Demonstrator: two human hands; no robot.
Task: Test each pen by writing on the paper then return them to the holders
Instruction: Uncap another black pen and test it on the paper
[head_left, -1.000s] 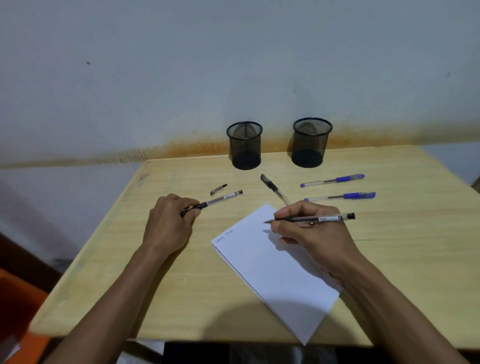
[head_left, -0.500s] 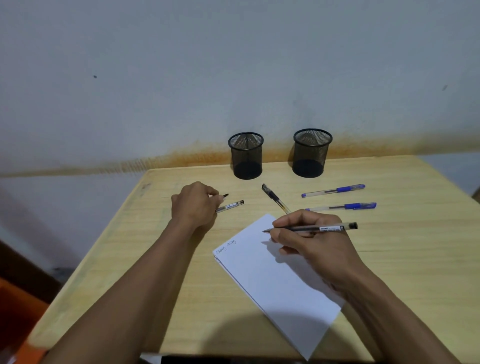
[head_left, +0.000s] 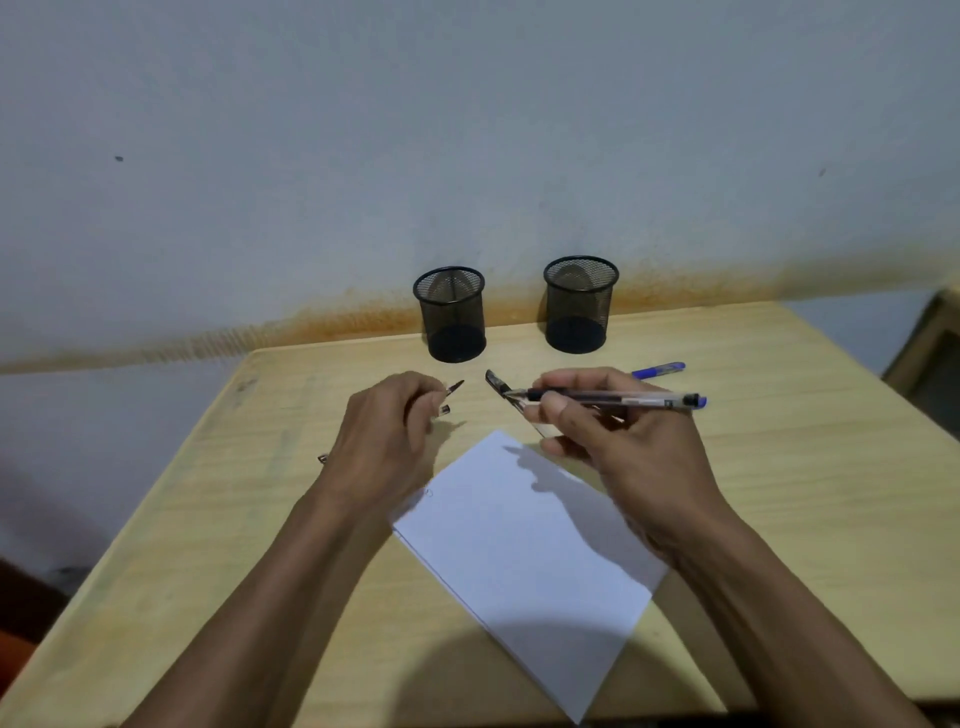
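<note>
- Across the lower two thirds of the frame lies a wooden table (head_left: 779, 467), set against a pale wall (head_left: 467, 130) with a rusty stain along its foot.
- At centre bottom a white sheet of paper (head_left: 519, 545) lies at an angle on the table, its upper left corner partly hidden by the left wrist.
- At the far edge of the table, upper centre, stand two black mesh holders, the left holder (head_left: 451, 314) and the right holder (head_left: 579, 304), upright and slightly apart.
- The right hand (head_left: 618, 441), right of centre, pinches a clear black-ink pen (head_left: 613, 399) held level above the table; it has risen off the paper since the earlier frames.
- The left hand (head_left: 387, 441), left of centre, has its fingers curled round a pen whose ends alone show (head_left: 444, 410), and it pinches a small cap (head_left: 455, 387) at its fingertips; half a second ago the hand was farther up the table beside that cap.
- A black-capped pen (head_left: 497, 383) lies on the table behind the right hand, partly covered by it.
- A blue pen (head_left: 657, 370) lies at upper right; a second blue cap (head_left: 701, 401) peeks out behind the held pen.
</note>
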